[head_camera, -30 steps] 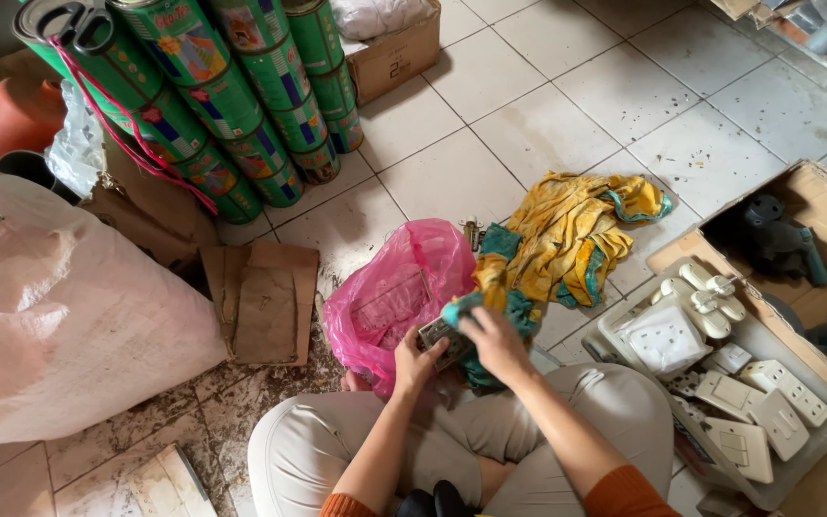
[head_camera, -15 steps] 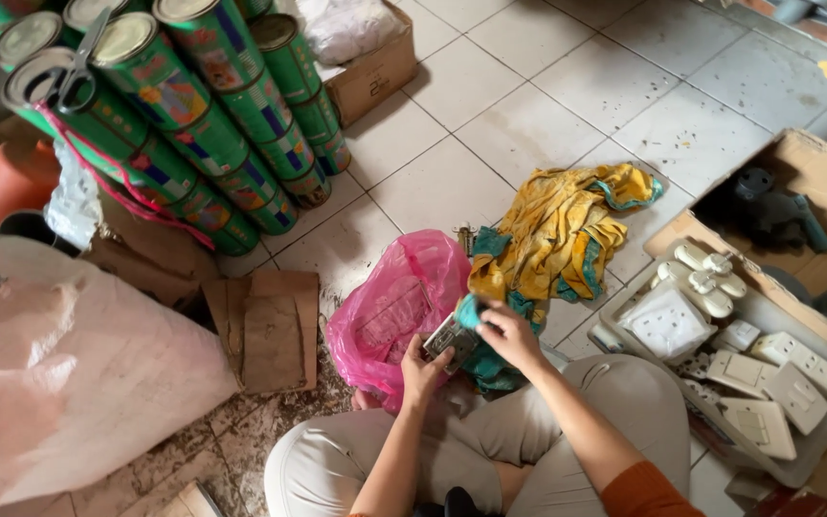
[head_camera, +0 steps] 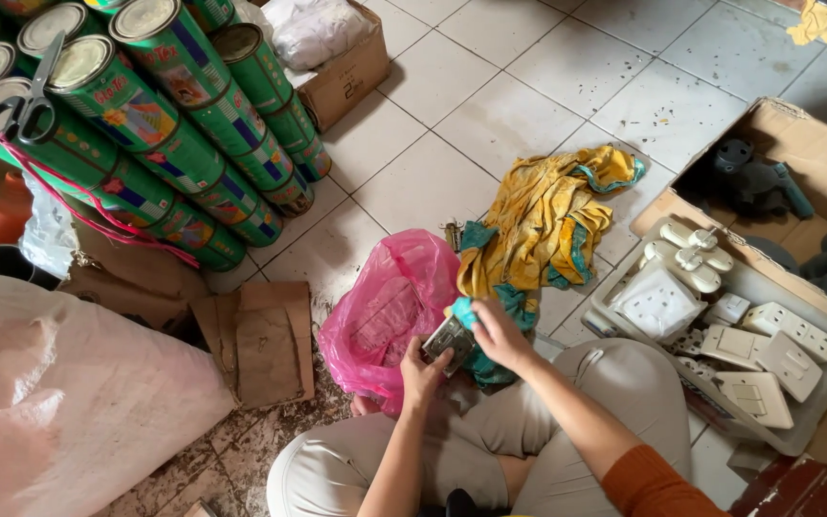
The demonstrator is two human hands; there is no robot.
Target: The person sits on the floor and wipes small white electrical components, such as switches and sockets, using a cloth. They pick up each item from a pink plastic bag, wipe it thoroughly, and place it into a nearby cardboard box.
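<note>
The left hand (head_camera: 421, 371) grips a small grey metal plate (head_camera: 448, 340) from below, fingers closed on its edge. The right hand (head_camera: 496, 332) presses a teal rag (head_camera: 462, 312) onto the plate's top, fingers curled round the cloth. Both sit above the person's knees, over the floor. At nine o'clock from the hands lies one pink plastic bag (head_camera: 387, 308), open, contents unclear. At one o'clock one yellow and teal cloth (head_camera: 547, 220) is heaped on the tiles. At three o'clock one grey tray (head_camera: 820, 383) holds white sockets and switches, roughly eight. At ten o'clock at least seven green cans (head_camera: 150, 124) are stacked on their sides, one pair of scissors (head_camera: 29, 96) on them.
</note>
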